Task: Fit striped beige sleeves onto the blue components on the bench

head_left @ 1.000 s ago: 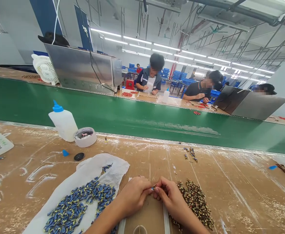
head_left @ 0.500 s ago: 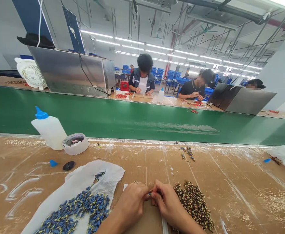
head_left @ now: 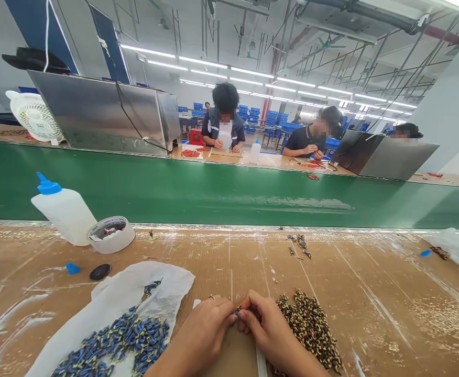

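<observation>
My left hand [head_left: 205, 331] and my right hand [head_left: 269, 327] meet at the near edge of the brown table, fingertips pinched together on one small blue and yellow part [head_left: 237, 311]. A ring shows on my left hand. To the left lies a heap of blue and yellow parts [head_left: 119, 343] on a white plastic sheet [head_left: 135, 283]. Just right of my right hand is a pile of dark brown and yellow parts [head_left: 311, 328].
A white squeeze bottle with a blue cap [head_left: 62, 209], a tape roll [head_left: 110, 234], a blue cap [head_left: 72, 268] and a black disc [head_left: 100, 271] sit at the left. A green conveyor belt [head_left: 229, 193] runs across. Other people [head_left: 223, 123] work beyond it beside metal boxes [head_left: 104, 112].
The view has shifted, so everything slides left and slightly down. My hands stay pinched together on the small part.
</observation>
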`<state>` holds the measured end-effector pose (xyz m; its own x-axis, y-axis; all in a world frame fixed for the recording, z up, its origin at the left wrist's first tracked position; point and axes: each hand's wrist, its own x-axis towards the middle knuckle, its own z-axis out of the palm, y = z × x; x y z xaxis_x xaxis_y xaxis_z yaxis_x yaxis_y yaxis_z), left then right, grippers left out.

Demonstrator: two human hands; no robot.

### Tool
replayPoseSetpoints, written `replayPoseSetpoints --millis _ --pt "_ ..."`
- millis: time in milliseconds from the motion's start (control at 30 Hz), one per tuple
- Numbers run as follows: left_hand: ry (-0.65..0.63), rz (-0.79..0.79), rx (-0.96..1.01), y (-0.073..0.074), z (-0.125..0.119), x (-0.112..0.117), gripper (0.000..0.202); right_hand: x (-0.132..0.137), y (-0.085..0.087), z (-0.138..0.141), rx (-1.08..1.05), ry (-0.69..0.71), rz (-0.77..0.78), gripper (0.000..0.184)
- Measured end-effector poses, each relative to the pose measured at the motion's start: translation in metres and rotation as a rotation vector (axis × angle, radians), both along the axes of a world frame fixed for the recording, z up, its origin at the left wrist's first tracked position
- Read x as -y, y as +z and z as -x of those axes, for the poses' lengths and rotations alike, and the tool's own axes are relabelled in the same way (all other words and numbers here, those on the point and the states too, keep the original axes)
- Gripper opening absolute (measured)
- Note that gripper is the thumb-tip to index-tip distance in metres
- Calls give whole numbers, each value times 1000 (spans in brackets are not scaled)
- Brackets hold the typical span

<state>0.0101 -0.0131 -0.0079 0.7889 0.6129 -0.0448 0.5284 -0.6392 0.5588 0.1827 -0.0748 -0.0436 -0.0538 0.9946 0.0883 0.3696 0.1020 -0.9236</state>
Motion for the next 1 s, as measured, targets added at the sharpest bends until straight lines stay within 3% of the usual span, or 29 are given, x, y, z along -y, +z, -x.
replayPoseSetpoints --millis 400,1000 --pt "35 24 -9 -2 0 -1 29 1 2 2 22 -64 -62 20" --pt "54 18 70 -11 1 -3 29 -1 -1 1 -143 -71 10 27"
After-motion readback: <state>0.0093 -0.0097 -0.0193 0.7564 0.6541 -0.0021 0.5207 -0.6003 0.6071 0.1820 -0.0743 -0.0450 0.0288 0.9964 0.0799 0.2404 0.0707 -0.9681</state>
